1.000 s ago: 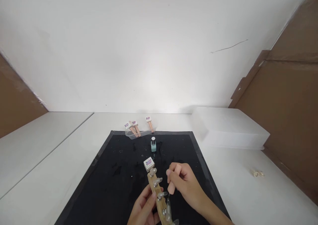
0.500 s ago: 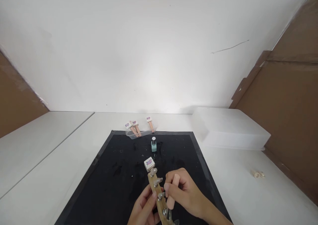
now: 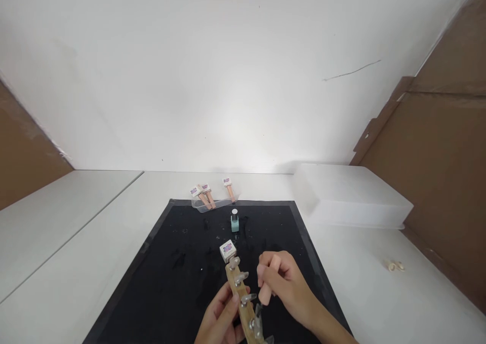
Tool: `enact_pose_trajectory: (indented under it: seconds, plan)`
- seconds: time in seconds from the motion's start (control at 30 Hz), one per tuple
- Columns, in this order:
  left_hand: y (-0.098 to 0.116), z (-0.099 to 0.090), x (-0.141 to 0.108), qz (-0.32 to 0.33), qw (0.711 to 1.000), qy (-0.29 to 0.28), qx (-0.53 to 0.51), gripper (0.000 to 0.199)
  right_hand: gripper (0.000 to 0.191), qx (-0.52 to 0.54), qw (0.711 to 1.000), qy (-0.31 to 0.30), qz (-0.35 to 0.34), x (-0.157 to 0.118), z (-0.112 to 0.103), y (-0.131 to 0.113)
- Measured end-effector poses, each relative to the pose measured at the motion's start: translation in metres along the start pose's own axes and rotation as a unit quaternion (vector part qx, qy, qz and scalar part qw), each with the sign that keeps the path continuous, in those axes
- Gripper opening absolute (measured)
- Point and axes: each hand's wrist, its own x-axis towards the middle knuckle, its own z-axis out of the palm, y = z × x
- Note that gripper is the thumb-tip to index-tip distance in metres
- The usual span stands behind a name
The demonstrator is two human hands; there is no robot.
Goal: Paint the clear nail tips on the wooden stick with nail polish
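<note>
My left hand grips a wooden strip near the bottom of the view. Several clear nail-like tips stick out from the strip on small metal mounts. In my right hand, closed, is a peach-coloured handle, tilted, its lower end close to the tips; whether it touches one is too small to tell. A white square block with a purple flower print sits at the strip's far end. Behind it stands a small teal bottle with a silver and white cap.
At the black mat's back edge, a clear tray holds several peach sticks with printed white heads. A translucent white box stands at the right, near small cream rings. Brown cardboard panels flank both sides.
My right hand has moved slightly right and away from the strip, with the peach handle still in it and tilted further. My left hand and the strip stay in place.
</note>
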Motion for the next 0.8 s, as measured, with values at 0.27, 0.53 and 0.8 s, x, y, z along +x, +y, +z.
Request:
enact_pose_trajectory:
  seconds: [0.27,0.53,0.8]
  plan:
    - [0.003,0.006,0.001,0.005,1.000,-0.026,0.006,0.034,0.024,-0.041,0.998,-0.041,0.014,-0.005,0.000,-0.001]
    - [-0.008,-0.004,0.004,0.021,1.000,0.002,0.002,0.033,0.036,-0.058,0.997,0.044,0.030,0.004,0.000,0.011]
    - [-0.001,0.002,0.000,0.007,1.000,-0.002,-0.008,0.032,0.029,0.002,1.000,-0.018,0.009,-0.002,-0.002,0.000]
